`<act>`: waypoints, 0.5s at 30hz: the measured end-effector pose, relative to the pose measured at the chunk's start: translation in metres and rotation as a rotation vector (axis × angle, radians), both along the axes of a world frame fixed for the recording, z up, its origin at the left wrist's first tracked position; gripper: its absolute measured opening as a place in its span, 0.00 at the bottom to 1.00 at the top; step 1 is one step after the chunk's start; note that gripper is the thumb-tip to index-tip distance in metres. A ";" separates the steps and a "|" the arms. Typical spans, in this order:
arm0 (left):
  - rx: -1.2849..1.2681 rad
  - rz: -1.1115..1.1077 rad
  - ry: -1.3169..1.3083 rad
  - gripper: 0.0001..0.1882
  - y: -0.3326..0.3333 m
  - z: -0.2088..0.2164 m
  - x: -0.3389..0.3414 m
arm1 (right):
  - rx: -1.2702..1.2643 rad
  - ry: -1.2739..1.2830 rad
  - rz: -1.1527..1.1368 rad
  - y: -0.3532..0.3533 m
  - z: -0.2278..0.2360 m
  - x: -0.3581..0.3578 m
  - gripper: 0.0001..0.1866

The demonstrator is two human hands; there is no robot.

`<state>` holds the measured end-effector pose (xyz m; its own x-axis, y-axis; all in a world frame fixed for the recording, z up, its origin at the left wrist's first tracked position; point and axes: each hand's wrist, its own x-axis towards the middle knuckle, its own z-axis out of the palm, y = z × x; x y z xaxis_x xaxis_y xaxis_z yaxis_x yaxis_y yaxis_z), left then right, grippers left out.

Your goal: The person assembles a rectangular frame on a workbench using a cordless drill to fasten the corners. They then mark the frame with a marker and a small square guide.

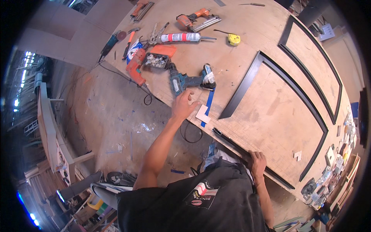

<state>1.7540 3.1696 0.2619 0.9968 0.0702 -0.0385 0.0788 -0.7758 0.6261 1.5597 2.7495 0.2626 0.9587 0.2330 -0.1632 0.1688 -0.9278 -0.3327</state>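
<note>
My left hand is at the table's near edge beside a blue-and-black cordless drill, thumb and fingers apart. Whether its fingertips touch the drill I cannot tell. Just right of that hand lies a pale L-shaped piece over a blue strip. Along the near edge runs a long black strip, with my right hand closed over it. A small black object lies at the strip's left end. Beyond it is a three-sided black frame, flat on the table.
A second black frame lies at the far right. Across the back are a red drill, a box of small parts, a sealant tube, a yellow tape measure and an orange nail gun. Clutter fills the right corner.
</note>
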 end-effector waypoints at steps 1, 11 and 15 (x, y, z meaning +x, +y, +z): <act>-0.045 -0.005 -0.072 0.18 -0.004 0.000 0.001 | 0.014 -0.029 -0.027 0.003 0.007 0.000 0.21; -0.301 -0.254 -0.059 0.33 -0.090 0.029 0.004 | 0.042 -0.226 -0.460 -0.047 0.016 -0.084 0.17; -0.355 -0.196 -0.241 0.28 -0.089 0.024 0.016 | 0.002 -0.078 -0.639 -0.064 0.010 -0.115 0.13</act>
<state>1.7696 3.0811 0.2858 0.9733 -0.0958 0.2085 -0.2283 -0.4960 0.8378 1.4451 2.6859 0.2731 0.9177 -0.3876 -0.0877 -0.3931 -0.8528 -0.3439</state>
